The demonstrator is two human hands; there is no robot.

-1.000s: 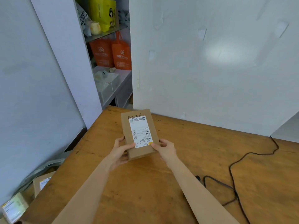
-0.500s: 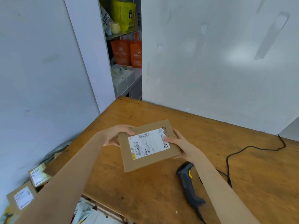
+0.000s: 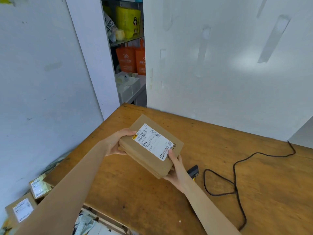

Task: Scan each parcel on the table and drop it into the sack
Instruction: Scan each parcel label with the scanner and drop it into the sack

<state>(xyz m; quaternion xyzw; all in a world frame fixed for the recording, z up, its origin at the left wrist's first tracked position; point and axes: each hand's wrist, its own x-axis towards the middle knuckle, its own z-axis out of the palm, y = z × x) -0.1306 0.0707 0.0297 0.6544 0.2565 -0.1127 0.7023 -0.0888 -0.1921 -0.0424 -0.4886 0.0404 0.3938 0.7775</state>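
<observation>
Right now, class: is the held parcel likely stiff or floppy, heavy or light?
Probably stiff: the parcel shows flat faces and straight edges. Seemingly light: the left hand and right hand hold it by its ends. Unlikely to roll, being boxy.

Matt cardboard parcel (image 3: 153,155), worn wood table (image 3: 254,175).

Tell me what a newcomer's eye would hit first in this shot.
First, the cardboard parcel with its white shipping label, gripped by the left hand and right hand above the wooden table. Next, the black barcode scanner peeking out behind the right wrist, its cable looping across the table's right side. Orange bags stand out at the back.
</observation>
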